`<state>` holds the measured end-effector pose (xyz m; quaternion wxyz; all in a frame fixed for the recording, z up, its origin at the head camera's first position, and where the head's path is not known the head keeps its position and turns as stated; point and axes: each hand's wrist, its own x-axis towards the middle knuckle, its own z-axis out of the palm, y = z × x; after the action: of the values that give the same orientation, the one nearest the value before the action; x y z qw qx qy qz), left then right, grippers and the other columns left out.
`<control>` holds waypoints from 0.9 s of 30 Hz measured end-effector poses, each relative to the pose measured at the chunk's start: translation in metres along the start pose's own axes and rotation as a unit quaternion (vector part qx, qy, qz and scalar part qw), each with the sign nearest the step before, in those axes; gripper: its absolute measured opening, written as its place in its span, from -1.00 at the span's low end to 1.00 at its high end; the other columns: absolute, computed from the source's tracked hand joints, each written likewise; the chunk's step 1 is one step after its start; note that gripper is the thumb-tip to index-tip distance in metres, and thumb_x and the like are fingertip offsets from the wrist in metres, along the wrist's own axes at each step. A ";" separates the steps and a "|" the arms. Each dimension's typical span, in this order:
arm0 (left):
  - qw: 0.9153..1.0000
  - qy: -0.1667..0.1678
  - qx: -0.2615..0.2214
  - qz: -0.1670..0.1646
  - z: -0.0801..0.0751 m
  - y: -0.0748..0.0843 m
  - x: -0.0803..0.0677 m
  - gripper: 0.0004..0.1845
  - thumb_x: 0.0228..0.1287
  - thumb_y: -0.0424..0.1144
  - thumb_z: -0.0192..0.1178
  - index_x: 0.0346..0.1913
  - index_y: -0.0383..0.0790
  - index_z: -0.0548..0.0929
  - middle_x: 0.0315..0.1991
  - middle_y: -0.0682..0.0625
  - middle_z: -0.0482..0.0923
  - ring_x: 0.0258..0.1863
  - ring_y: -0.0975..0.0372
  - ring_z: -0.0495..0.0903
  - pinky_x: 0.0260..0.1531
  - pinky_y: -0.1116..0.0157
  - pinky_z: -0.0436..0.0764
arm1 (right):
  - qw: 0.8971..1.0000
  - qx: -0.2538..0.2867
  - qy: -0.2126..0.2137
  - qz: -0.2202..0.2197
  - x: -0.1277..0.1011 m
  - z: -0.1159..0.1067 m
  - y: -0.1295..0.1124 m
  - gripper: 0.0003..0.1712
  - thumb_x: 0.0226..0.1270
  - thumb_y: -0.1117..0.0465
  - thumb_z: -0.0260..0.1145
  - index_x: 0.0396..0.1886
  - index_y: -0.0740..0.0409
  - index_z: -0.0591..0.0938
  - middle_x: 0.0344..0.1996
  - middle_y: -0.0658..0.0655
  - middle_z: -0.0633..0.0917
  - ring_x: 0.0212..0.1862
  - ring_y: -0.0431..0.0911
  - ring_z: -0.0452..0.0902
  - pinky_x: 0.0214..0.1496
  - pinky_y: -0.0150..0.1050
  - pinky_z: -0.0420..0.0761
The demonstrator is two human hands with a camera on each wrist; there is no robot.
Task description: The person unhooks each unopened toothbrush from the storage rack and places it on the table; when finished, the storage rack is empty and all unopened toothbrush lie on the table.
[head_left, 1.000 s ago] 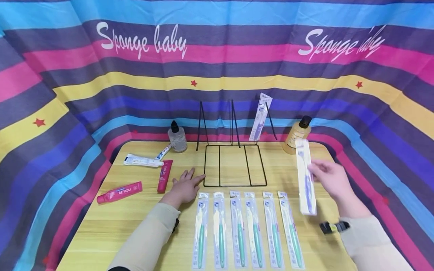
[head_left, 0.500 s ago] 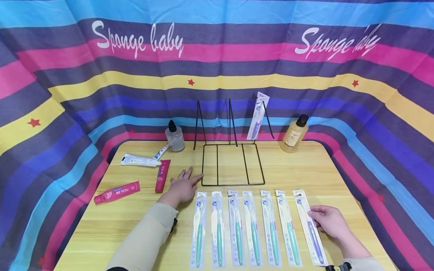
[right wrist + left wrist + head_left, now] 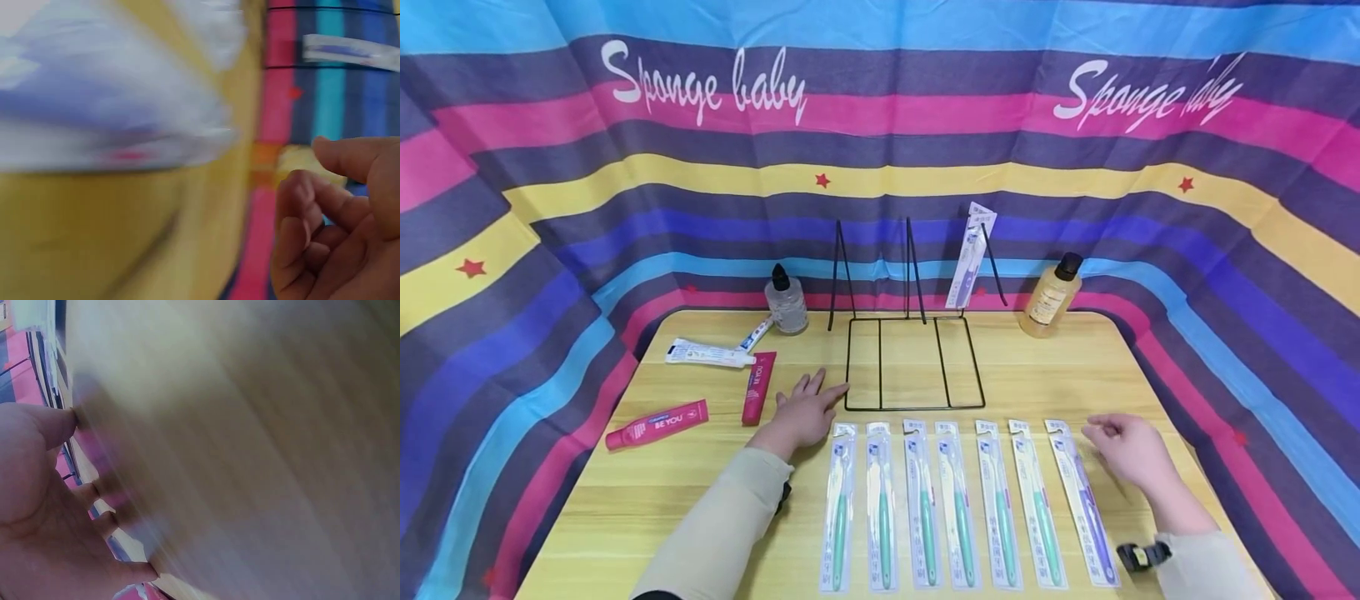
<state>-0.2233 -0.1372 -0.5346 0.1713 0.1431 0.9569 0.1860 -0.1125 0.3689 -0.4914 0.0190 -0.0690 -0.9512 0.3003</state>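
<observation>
In the head view my left hand (image 3: 803, 417) rests on the table with fingers spread, a fingertip at the left side of a black wire rack (image 3: 914, 408). My right hand (image 3: 1131, 454) hovers just right of a packaged purple toothbrush (image 3: 1092, 517), apart from it. Its fingers are loosely curled and hold nothing, as the right wrist view also shows. Left of the purple one, several packaged green toothbrushes (image 3: 884, 525) lie in a row. Packaged purple toothbrushes (image 3: 972, 262) hang on the rack's right prong.
Pink toothpaste tubes (image 3: 658, 425) and a white tube (image 3: 707, 353) lie at the left. A clear bottle (image 3: 787, 308) stands left of the rack, an amber bottle (image 3: 1051, 300) right of it. A striped cloth (image 3: 887, 117) surrounds the table (image 3: 1052, 375).
My right hand brought the packaged purple toothbrush down to the right end of the row, let it go and moved slightly up and away. The left hand stayed in place.
</observation>
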 end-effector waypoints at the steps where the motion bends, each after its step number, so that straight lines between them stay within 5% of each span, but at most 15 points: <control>1: 1.000 0.001 0.002 0.000 0.000 -0.001 0.000 -0.41 0.68 -0.11 0.01 0.66 0.26 0.28 0.74 -0.16 -0.21 0.68 -0.23 -0.22 0.40 -0.57 -0.22 | 1.000 0.009 0.012 -0.018 0.009 -0.004 -0.011 -0.54 0.58 0.12 0.32 0.12 0.50 0.69 -0.28 0.28 0.77 -0.32 -0.05 0.64 -0.32 -0.18 0.61; 7: 1.000 0.006 0.000 -0.001 0.000 -0.004 -0.001 -0.42 0.68 -0.10 0.02 0.66 0.26 0.29 0.74 -0.16 -0.21 0.68 -0.23 -0.22 0.40 -0.57 -0.23 | 0.987 0.104 0.064 -0.100 0.082 -0.008 -0.090 -0.58 0.60 0.14 0.32 0.19 0.42 0.69 -0.16 0.37 0.79 -0.28 -0.15 0.68 -0.30 -0.44 0.63; 15: 1.000 0.003 -0.004 0.004 0.003 -0.003 0.001 -0.43 0.69 -0.09 0.02 0.65 0.30 0.31 0.74 -0.15 -0.20 0.68 -0.22 -0.21 0.41 -0.56 -0.21 | 0.961 0.220 0.148 -0.078 0.168 0.005 -0.180 -0.51 0.54 0.21 0.35 0.31 0.44 0.63 0.11 0.43 0.73 0.07 0.06 0.69 0.12 -0.41 0.64; 27: 1.000 0.006 0.003 0.007 0.002 -0.006 0.002 -0.43 0.68 -0.08 0.04 0.65 0.31 0.31 0.74 -0.14 -0.19 0.68 -0.21 -0.18 0.41 -0.57 -0.16 | 0.950 0.223 0.209 -0.067 0.195 0.022 -0.207 -0.75 0.43 0.21 0.40 -0.18 0.38 0.77 -0.42 0.10 0.70 -0.45 -0.26 0.48 -0.34 -0.43 0.49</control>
<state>-0.2255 -0.1409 -0.5394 0.1634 0.1488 0.9576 0.1850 -0.3319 0.2161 -0.3917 0.2525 -0.0609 -0.8369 0.4818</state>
